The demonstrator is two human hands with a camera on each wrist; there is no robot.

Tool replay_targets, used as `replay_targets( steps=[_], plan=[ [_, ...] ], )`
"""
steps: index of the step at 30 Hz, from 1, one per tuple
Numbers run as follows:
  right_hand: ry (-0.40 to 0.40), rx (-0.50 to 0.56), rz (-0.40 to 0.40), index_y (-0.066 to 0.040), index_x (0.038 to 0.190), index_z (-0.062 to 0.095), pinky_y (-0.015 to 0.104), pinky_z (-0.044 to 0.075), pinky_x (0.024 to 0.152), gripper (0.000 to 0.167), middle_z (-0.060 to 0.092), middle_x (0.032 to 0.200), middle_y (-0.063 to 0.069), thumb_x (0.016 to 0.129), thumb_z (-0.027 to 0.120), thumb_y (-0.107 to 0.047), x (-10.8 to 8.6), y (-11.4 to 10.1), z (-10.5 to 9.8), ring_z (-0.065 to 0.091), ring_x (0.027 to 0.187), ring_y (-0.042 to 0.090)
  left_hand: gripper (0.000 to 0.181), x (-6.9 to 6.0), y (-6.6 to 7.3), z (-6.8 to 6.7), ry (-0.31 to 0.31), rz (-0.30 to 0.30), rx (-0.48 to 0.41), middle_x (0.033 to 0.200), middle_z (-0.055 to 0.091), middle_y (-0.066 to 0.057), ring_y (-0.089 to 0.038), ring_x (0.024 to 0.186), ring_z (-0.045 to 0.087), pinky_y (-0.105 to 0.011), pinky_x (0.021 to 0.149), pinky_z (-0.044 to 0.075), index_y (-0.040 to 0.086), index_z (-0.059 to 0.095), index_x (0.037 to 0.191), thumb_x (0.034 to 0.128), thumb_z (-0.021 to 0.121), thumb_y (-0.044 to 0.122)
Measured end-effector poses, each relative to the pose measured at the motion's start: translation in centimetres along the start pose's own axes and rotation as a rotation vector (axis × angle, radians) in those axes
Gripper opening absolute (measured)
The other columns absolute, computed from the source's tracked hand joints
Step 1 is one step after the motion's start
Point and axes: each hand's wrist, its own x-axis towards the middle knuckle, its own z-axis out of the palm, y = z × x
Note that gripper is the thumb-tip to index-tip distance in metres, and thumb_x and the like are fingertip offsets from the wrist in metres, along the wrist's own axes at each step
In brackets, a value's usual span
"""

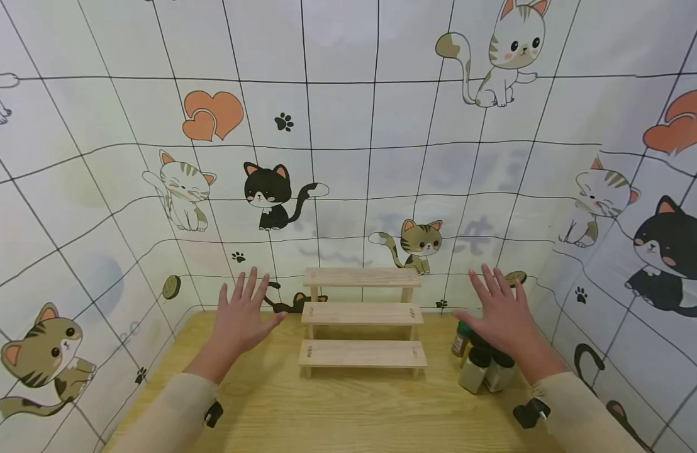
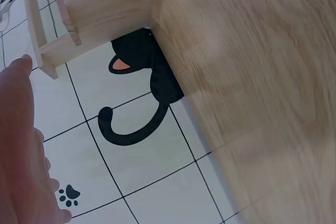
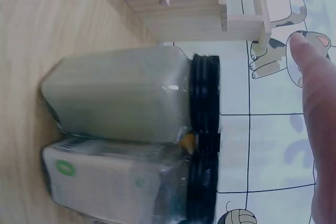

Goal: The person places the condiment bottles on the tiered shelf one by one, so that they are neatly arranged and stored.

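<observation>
Spread fingers mark my left hand (image 1: 243, 321), raised over the table to the left of a three-step wooden rack (image 1: 362, 353). My right hand (image 1: 504, 318) is likewise spread, above a group of jars at the rack's right. Two of these, a jar of pale contents (image 1: 475, 371) and another jar (image 1: 500, 372), have black lids. Behind them stands a small bottle with a green cap (image 1: 459, 340), partly hidden by my right hand. The right wrist view shows the front jar (image 3: 121, 95) close up. Neither hand touches anything.
The rack and jars stand on a wood-grain table (image 1: 360, 418). A white grid-patterned sheet (image 1: 343, 176) with cartoon cats surrounds the table at the back and both sides. Its back edge meets the tabletop just behind the rack.
</observation>
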Motion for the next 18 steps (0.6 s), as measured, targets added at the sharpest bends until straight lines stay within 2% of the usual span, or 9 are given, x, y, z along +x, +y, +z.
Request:
replay_targets(
  steps=[8, 14, 18],
  plan=[
    [0.047, 0.057, -0.045, -0.008, 0.174, 0.03, 0.078, 0.016, 0.126, 0.106, 0.024, 0.179, 0.026, 0.098, 0.072, -0.069, -2.6, -1.1, -1.2, 0.019, 0.164, 0.051, 0.105, -1.4, 1.0, 0.7, 0.038, 0.022, -0.094, 0.183, 0.013, -0.02, -0.045, 0.167, 0.018, -0.074, 0.13, 0.016, 0.011, 0.027, 0.176, 0.1014, 0.056, 0.08],
    [0.108, 0.092, -0.068, -0.01, 0.172, 0.036, 0.079, 0.03, 0.117, 0.104, 0.036, 0.173, 0.026, 0.095, 0.078, -0.066, -4.6, -1.5, -0.9, 0.03, 0.159, 0.051, 0.102, -2.8, 2.1, 1.3, 0.059, 0.049, -0.163, 0.183, 0.018, -0.02, -0.045, 0.165, 0.024, -0.074, 0.127, 0.026, 0.011, 0.032, 0.174, 0.1011, 0.064, 0.073],
    [0.126, 0.133, -0.07, -0.01, 0.171, 0.039, 0.077, 0.034, 0.115, 0.103, 0.043, 0.168, 0.026, 0.092, 0.085, -0.058, -6.1, -1.9, -0.5, 0.039, 0.152, 0.052, 0.1, -3.4, 3.1, 2.1, 0.055, 0.056, -0.245, 0.182, 0.021, -0.02, -0.049, 0.162, 0.029, -0.078, 0.123, 0.03, 0.01, 0.035, 0.173, 0.0999, 0.069, 0.07]
  ],
)
